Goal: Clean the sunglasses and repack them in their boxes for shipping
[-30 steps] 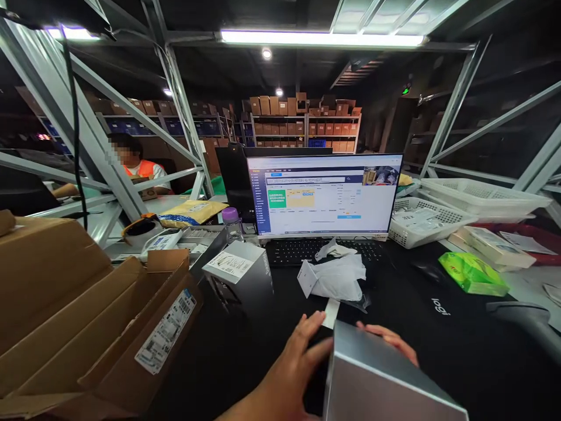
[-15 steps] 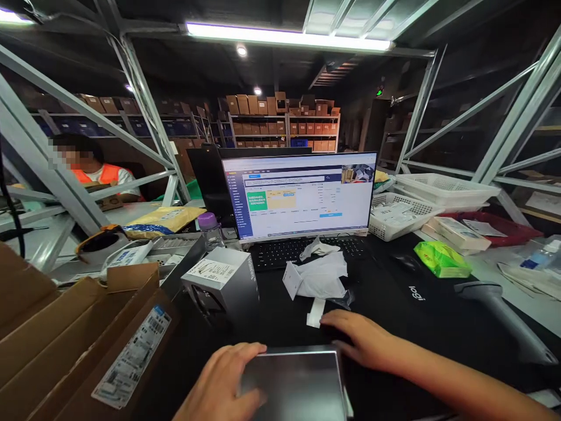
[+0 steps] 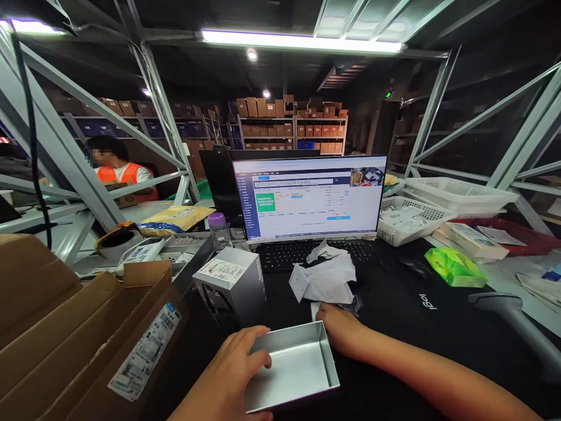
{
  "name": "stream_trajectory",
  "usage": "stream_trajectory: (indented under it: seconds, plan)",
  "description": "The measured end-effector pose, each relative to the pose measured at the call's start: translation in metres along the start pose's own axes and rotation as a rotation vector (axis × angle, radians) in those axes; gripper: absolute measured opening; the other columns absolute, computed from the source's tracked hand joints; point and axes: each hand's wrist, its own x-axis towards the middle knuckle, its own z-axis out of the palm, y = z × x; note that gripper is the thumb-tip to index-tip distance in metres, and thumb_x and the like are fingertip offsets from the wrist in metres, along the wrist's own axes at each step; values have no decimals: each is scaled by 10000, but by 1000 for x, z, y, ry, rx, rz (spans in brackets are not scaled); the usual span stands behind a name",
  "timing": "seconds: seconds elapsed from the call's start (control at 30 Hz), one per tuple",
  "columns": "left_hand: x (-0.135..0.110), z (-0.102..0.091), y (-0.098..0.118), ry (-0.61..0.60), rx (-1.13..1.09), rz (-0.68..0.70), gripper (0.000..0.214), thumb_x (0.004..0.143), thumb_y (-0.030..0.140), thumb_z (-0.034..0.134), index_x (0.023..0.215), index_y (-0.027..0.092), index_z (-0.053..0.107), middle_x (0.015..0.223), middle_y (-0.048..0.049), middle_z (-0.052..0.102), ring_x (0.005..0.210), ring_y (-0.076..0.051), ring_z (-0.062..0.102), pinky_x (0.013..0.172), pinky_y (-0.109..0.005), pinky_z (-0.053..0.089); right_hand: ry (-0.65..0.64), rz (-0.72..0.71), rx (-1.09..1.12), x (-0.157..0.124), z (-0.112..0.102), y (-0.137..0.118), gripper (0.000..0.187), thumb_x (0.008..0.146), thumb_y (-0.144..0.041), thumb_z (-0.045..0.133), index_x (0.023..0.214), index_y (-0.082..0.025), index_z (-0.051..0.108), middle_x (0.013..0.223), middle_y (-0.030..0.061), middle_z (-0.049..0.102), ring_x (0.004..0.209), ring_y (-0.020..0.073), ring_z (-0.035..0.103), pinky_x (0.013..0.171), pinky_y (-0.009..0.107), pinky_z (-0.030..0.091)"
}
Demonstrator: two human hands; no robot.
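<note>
My left hand (image 3: 236, 368) is closed on the left side of a silver-grey open box (image 3: 293, 362), thumb over its rim. The box is tilted so its bare inside faces me. My right hand (image 3: 339, 328) is just beyond the box's far right corner, fingers curled down on a small white paper strip (image 3: 314, 311); the fingertips are partly hidden. Behind that hand lies a crumpled white wrapper (image 3: 331, 278) with a folded card. To the left stands a grey product box (image 3: 232, 286) with a white label on top.
An open cardboard carton (image 3: 87, 351) fills the left side. A monitor (image 3: 307, 199) and keyboard (image 3: 284, 258) stand behind. On the right are a barcode scanner (image 3: 517, 321), a green packet (image 3: 456, 267) and white baskets (image 3: 412, 219). A co-worker (image 3: 123, 169) sits at far left.
The silver box has tipped from showing a flat dark face to showing its hollow inside. My right hand has moved onto the white strip, its fingers now curled. The view has shifted slightly left.
</note>
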Motion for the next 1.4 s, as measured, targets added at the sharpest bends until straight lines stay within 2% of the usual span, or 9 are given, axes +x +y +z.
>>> stream_trajectory:
  seconds: [0.17, 0.37, 0.5, 0.67, 0.83, 1.0, 1.13, 1.27, 1.4]
  plan:
    - [3, 1, -5, -2, -19, 16, 470, 495, 293, 913, 925, 320, 726, 1472, -60, 522, 1351, -406, 474, 1079, -590, 439, 103, -43, 81, -21, -35, -8, 98, 840, -133, 548, 895, -198, 597, 782, 16, 657, 672, 153, 591, 589, 236, 382]
    - [10, 6, 3, 0, -74, 9, 444, 518, 289, 887, 922, 289, 701, 1453, -69, 516, 1332, -389, 474, 1075, -580, 437, 411, -114, 556, -23, -81, -37, 548, 887, -339, 609, 1404, -237, 455, 729, -27, 607, 530, 133, 575, 499, 242, 436]
    - [17, 12, 16, 90, -65, -46, 461, 540, 220, 808, 969, 229, 638, 1410, -122, 532, 1319, -364, 481, 1094, -580, 416, 151, -55, 899, -9, -68, -56, 354, 858, -454, 633, 1108, -208, 583, 575, -45, 592, 421, 138, 571, 409, 221, 401]
    - [16, 25, 5, 222, 3, 58, 575, 548, 267, 798, 1068, 179, 569, 1330, -200, 580, 1360, -384, 461, 1151, -667, 314, -65, -118, 325, -7, -34, -70, 140, 804, -288, 685, 901, -201, 735, 767, 28, 734, 633, 161, 665, 531, 226, 410]
    - [13, 33, -12, 352, 47, 219, 681, 611, 347, 805, 1221, 213, 534, 1365, -199, 569, 1300, -393, 533, 1064, -700, 415, -135, -96, -287, 2, -59, -82, 141, 868, -293, 662, 910, -225, 778, 783, 62, 772, 715, 240, 708, 576, 283, 397]
    - [11, 39, -18, 284, 11, 193, 384, 630, 295, 758, 978, 242, 605, 1408, -172, 542, 1323, -425, 499, 1030, -740, 408, 72, 35, -404, 59, -80, -80, 258, 966, -353, 576, 1063, -160, 717, 987, 150, 767, 920, 333, 720, 736, 362, 488]
    - [7, 56, -31, 294, -66, 158, 407, 607, 288, 757, 975, 245, 588, 1507, -167, 434, 1382, -443, 418, 1023, -693, 438, 77, 122, -410, 104, -61, -72, 449, 784, -252, 808, 1145, -30, 659, 1034, 270, 737, 941, 429, 710, 760, 429, 523]
    - [5, 63, -38, 284, -139, 126, 454, 600, 248, 751, 1013, 243, 564, 1572, -164, 326, 1441, -393, 345, 1054, -556, 464, 133, 114, -331, 118, -58, -62, 506, 755, -75, 765, 1242, -72, 631, 1039, 206, 752, 966, 371, 718, 779, 385, 527]
    - [5, 63, -38, 309, -126, 111, 413, 616, 290, 774, 960, 238, 552, 1565, -171, 341, 1440, -384, 346, 1059, -550, 454, 237, 0, -205, 95, -86, -55, 560, 846, -113, 692, 1379, -202, 547, 1031, 60, 763, 933, 223, 716, 781, 298, 518]
